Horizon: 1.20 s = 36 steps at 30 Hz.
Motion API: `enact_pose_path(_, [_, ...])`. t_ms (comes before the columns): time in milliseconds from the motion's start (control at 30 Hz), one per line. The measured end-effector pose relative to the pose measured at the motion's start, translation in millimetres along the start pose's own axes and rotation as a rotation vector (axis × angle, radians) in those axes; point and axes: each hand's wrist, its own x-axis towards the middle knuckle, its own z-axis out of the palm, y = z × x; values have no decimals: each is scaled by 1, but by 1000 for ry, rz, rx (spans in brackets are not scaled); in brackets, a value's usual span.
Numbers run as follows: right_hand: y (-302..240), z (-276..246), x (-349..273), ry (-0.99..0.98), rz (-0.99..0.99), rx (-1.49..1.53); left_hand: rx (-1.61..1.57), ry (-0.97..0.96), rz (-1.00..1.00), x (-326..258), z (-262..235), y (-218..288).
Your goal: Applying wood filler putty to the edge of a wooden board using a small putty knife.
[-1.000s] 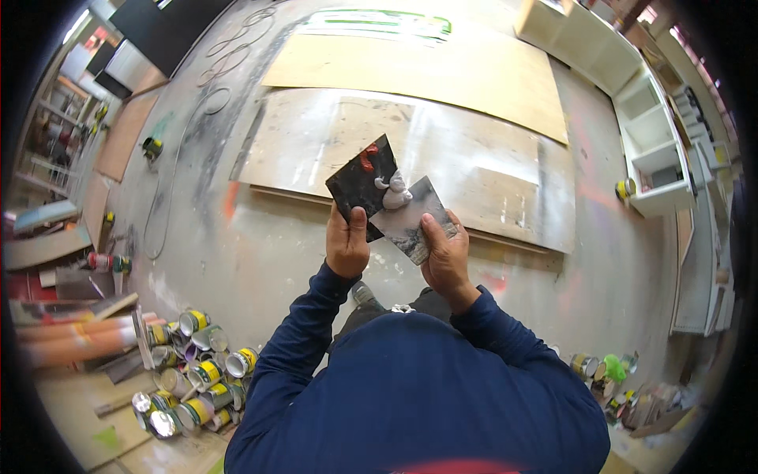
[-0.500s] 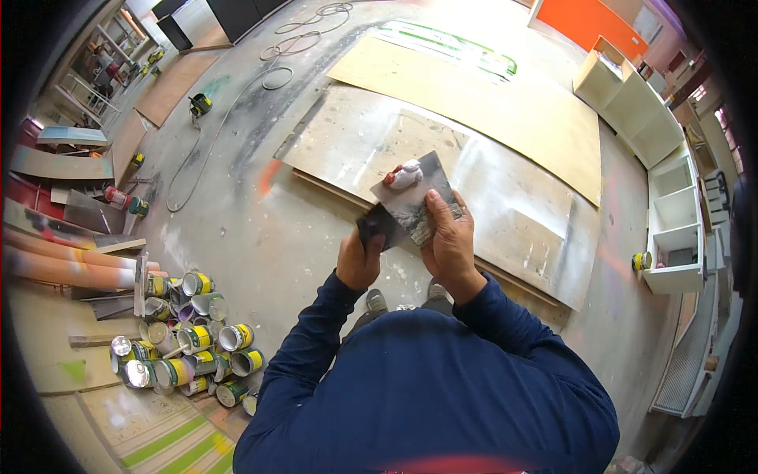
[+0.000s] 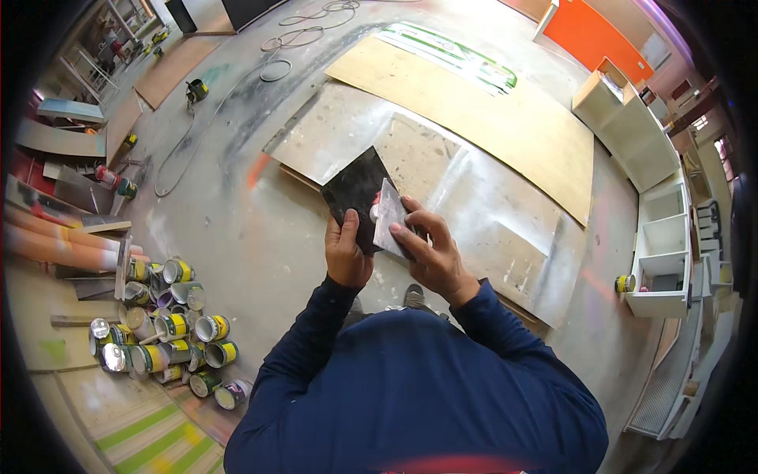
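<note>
My left hand [image 3: 349,251] grips a flat black putty spreader [image 3: 357,183] by its lower edge, thumb on top. Its broad face is tilted up toward me. A smaller grey putty spreader [image 3: 390,207] is pinched in the fingers of my right hand [image 3: 444,259] and lies against the black one's right side. Between the two plates shows a bit of white and red putty [image 3: 375,208]; the grey plate covers the rest. Both hands are close together in front of my chest, above the floor and the near edge of a paint-stained board [image 3: 410,150].
A yellowish sheet [image 3: 505,146] lies beyond the stained board. Used paint cans [image 3: 170,328] are heaped at my lower left. A hose [image 3: 207,118] snakes across the floor. White shelving [image 3: 662,237] stands on the right, with a single can [image 3: 624,283] beside it.
The black spreader has come up and turned its face toward me. The grey spreader has tipped over against it, taking the putty from open view to between the plates.
</note>
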Motion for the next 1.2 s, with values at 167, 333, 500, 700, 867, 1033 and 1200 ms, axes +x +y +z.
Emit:
enact_pose_path(167, [2,-8,-6,-117,75,-137,-37,28,56,-5,-2,-10])
enact_pose_path(333, [-2,-15,-4,-202,165,-111,-17,45,70,-7,-13,-11])
enact_pose_path(500, [3,-25,-9,-339,243,-187,-46,77,74,-8,-21,-9])
enact_pose_path(700, [30,-38,-14,-306,466,-117,36,209,73,-7,-38,14])
enact_pose_path(867, [35,-41,-6,196,895,1101,97,252,38,-7,-40,25])
enact_pose_path(1033, [24,-30,2,353,880,1303,46,370,-8,-14,-25,28])
enact_pose_path(1200, [10,-15,6,376,881,1305,7,268,20,-14,-19,22])
